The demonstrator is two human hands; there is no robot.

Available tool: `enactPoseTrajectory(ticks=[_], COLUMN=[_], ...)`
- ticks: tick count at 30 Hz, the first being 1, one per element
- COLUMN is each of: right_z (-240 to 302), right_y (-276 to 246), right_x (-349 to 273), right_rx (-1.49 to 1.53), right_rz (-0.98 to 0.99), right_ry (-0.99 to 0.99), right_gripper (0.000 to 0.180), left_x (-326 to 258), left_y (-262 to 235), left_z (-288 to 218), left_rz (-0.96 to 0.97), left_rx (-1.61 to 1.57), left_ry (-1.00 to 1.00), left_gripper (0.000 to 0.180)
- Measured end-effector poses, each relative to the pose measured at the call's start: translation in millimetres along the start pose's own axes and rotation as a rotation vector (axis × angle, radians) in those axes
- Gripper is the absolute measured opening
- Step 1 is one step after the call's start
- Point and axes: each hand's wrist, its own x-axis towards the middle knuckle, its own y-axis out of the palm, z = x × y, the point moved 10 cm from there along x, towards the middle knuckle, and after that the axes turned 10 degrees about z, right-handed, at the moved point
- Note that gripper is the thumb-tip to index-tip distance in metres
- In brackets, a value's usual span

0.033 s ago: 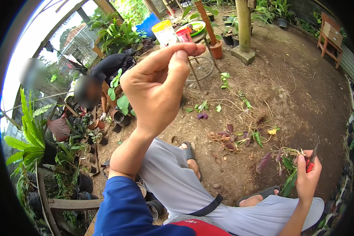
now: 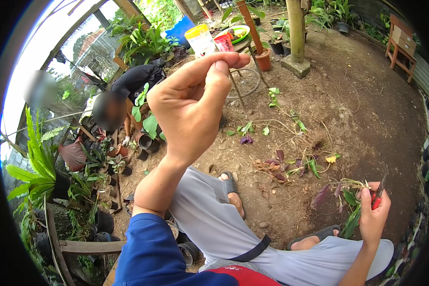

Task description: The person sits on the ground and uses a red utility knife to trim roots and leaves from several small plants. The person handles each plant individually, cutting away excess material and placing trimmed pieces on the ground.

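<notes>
Left hand [image 2: 190, 102] raised near centre, thumb and forefinger pinched shut; can't tell what's between them. Right hand [image 2: 374, 212] at 4 o'clock grips plant cuttings [image 2: 350, 202] plus red-handled snips [image 2: 379, 193]. Yellow bucket [image 2: 200, 39] at 12 o'clock, contents not visible.

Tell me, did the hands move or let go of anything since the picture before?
Nothing visibly changed. The left hand is raised with finger and thumb pinched together, and the right hand holds the plant cuttings and red-handled clippers, just as before.
</notes>
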Motion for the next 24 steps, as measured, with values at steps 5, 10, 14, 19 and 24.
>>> enactPoseTrajectory(ticks=[5, 10, 14, 19, 24], right_z=[4, 2, 5, 3, 2], right_y=[0, 1, 2, 0, 2], right_x=[2, 3, 2, 2, 1], right_rx=[-0.038, -0.027, -0.032, -0.037, -0.026], right_rz=[-0.015, -0.012, -0.014, -0.017, -0.005], right_ry=[-0.027, 0.012, -0.016, -0.010, -0.013], right_gripper=[0.012, 0.011, 0.013, 0.015, 0.015], left_x=[4, 7, 7, 7, 7], left_y=[4, 8, 13, 15, 17], left_z=[7, 14, 16, 23, 34], left_rz=[0.017, 0.054, 0.081, 0.093, 0.122], left_rx=[0.035, 0.029, 0.078, 0.051, 0.020], left_ry=[-0.063, -0.115, -0.142, -0.190, -0.254], left_gripper=[0.018, 0.018, 0.020, 0.022, 0.023])
